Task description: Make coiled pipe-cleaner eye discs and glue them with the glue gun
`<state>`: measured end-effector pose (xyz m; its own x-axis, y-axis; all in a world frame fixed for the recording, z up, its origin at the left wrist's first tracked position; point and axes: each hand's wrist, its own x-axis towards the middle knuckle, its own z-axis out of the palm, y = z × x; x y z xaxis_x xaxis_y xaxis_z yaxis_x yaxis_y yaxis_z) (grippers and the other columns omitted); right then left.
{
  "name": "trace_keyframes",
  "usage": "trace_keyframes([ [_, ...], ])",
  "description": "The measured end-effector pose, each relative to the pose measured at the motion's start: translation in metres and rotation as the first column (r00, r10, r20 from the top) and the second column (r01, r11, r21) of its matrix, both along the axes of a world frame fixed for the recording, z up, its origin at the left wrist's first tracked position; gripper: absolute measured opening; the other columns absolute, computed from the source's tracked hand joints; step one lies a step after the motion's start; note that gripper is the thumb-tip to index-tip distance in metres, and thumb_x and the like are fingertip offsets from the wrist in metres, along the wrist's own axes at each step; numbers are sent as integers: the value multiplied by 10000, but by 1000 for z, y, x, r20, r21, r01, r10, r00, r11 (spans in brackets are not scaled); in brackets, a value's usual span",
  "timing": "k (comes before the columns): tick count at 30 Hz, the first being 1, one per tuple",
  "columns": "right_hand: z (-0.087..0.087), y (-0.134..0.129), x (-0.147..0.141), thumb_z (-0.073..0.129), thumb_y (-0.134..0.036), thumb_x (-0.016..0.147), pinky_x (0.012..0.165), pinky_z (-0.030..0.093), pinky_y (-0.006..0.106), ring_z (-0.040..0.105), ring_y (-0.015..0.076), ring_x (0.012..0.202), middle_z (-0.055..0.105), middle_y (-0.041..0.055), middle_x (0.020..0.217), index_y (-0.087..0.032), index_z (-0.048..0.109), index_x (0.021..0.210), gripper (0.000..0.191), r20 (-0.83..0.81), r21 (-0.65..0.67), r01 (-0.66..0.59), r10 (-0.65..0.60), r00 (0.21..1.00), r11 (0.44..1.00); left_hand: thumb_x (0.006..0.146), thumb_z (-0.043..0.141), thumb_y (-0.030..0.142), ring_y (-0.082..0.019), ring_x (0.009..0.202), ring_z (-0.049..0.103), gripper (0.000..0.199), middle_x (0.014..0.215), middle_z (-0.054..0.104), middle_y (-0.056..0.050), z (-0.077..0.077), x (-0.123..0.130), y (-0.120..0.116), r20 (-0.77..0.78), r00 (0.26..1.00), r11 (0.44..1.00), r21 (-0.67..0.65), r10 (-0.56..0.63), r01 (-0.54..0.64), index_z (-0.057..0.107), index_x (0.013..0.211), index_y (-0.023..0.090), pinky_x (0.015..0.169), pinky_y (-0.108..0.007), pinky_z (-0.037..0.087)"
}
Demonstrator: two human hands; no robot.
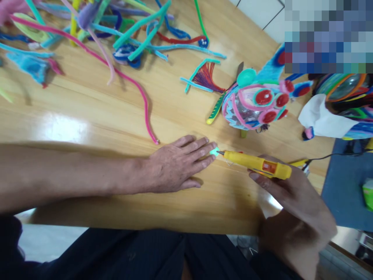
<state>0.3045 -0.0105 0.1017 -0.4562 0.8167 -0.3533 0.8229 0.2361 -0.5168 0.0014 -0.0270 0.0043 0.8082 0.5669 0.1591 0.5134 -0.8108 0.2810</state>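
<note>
Head view. The left hand (173, 167) lies palm down on the table (101, 105), fingers slightly spread, its fingertips on a small green piece (215, 151) near the middle of the scene. The right hand (294, 198) is wrapped around a yellow glue gun (256, 163), whose nozzle meets the right side of the piece. The hands are apart, the gun reaching between them. A pink stem (146, 111) ends just beyond the left hand; more stems (142, 31) lie heaped at far left.

For good application, the piece is best pinned flat by its left edge, the nozzle kept low and clear of the fingertips, and the trigger pressed lightly so that a small bead forms. The cord (323, 156) should run free to the right.

Containers: the figure (264, 97) at far right, a cutter (215, 111) just left of it, appears to have a clear hollow body; glare and trim hide whether it holds anything. The second clear body (349, 86), farther right, is likewise unreadable inside. A green packet (368, 194), partly out of frame on the blue mat (344, 182), shows no contents.
</note>
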Motion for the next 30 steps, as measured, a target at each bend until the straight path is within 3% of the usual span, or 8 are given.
trace_keyframes([
  [14, -1, 1, -3, 582, -360, 1016, 547, 455, 299, 583, 159, 583, 590, -12, 714, -251, 580, 875, 179, -5, 30, -8, 8, 1000, 1000, 1020, 519, 622, -332, 1521, 427, 695, 1665, 419, -159, 1, 0, 0, -14, 1000, 1000, -28, -8, 8, 540, 1520, 140, 1229, -478, 321],
  [30, -3, 1, 1, 560, -419, 1030, 574, 503, 326, 682, 205, 664, 711, 43, 788, -237, 638, 868, 255, 31, 49, -53, 52, 998, 997, 1008, 549, 620, -339, 1519, 426, 700, 1658, 429, -172, 1, 0, 0, 5, 1000, 999, -40, -6, 7, 549, 1513, 135, 1225, -484, 320],
])
